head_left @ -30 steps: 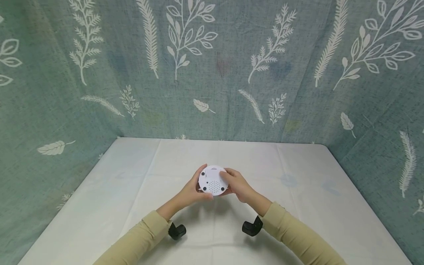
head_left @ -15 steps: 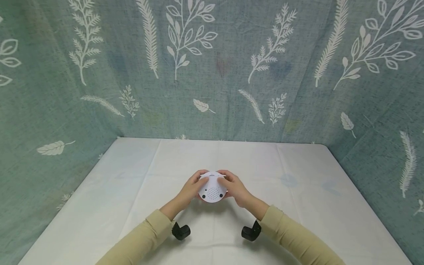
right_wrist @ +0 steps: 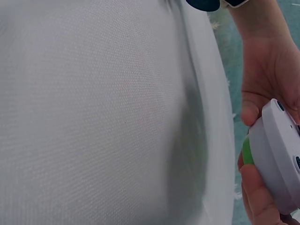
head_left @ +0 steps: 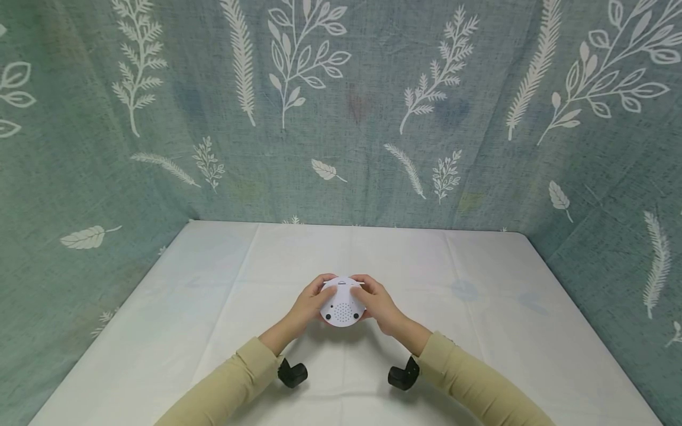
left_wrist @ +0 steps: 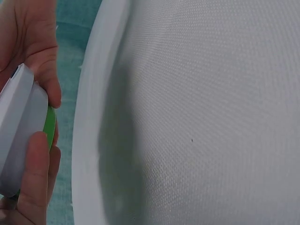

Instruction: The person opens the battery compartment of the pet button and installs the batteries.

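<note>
In the head view, a round white device (head_left: 343,306) is held up over the table, its underside towards me. Speaker holes and small black feet show on that face, with a slot near the far edge. My left hand (head_left: 308,306) grips it from the left and my right hand (head_left: 378,303) from the right. Both thumbs lie across the underside, with the other fingers curled behind. A green part (left_wrist: 49,125) of the far side peeks out between the fingers in the left wrist view. The right wrist view shows the device's white side wall (right_wrist: 265,150).
A white cloth-covered table (head_left: 256,266) spreads beneath the hands. Green leaf-patterned fabric (head_left: 346,148) hangs behind it and along both sides. Black wrist cameras (head_left: 292,374) stick out below the sleeves.
The device has tilted and shifted slightly towards the body. My left thumb has moved from its near edge onto the underside, beside the right thumb. Little differs over the last half second.
</note>
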Motion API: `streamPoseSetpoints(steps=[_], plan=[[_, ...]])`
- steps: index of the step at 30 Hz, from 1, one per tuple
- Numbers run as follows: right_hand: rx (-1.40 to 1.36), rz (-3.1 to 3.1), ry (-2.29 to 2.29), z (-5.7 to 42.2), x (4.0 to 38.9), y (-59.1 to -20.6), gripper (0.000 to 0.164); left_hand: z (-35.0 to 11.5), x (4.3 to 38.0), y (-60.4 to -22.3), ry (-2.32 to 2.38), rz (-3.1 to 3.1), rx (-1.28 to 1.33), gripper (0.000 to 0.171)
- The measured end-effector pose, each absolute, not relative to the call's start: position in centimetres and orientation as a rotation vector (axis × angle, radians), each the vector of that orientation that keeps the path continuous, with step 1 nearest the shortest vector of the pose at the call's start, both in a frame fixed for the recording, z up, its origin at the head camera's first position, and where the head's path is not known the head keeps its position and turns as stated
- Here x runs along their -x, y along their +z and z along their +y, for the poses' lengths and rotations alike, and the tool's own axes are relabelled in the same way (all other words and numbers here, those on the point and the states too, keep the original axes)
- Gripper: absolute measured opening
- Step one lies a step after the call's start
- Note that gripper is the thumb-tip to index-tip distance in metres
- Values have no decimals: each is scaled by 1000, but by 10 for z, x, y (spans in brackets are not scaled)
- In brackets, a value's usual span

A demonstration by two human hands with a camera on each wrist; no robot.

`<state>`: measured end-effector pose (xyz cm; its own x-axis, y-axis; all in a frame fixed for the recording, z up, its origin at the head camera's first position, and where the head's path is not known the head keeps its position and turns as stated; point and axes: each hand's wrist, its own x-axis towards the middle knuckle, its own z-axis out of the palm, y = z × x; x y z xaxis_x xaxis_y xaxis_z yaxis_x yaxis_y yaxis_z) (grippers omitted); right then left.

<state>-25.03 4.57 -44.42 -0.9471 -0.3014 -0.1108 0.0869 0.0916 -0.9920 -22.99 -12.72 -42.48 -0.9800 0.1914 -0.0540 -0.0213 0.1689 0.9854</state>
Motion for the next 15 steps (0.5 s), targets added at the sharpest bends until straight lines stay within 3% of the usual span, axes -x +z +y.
streamPoseSetpoints(steps=[9, 15], plan=[[175, 2079, -1952, 50, 251, -440, 34, -133, 245, -448, 1935, 2135, -154, 43], [205, 2081, -1954, 54, 252, -441, 33, -140, 245, -448, 1859, 2068, -102, 64]])
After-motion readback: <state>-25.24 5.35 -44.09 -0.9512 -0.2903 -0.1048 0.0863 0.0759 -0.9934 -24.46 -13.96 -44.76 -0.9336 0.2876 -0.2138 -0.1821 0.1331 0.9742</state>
